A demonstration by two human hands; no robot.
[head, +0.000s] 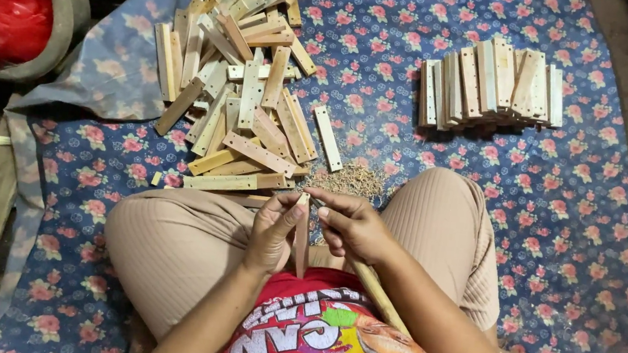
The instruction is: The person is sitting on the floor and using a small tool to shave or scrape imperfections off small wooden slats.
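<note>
I sit cross-legged on a blue flowered cloth (556,207). My left hand (272,230) grips a flat wooden strip (300,237), held upright in front of my chest. My right hand (352,222) holds a long thin wooden-handled tool (379,294), its tip touching the top of the strip. A small heap of wood shavings (348,178) lies on the cloth just beyond my hands, between my knees.
A loose heap of wooden strips (246,85) lies ahead on the left. A neat row of stacked strips (491,86) lies ahead on the right. A dark round tub holding a red bag (0,12) stands at the far left.
</note>
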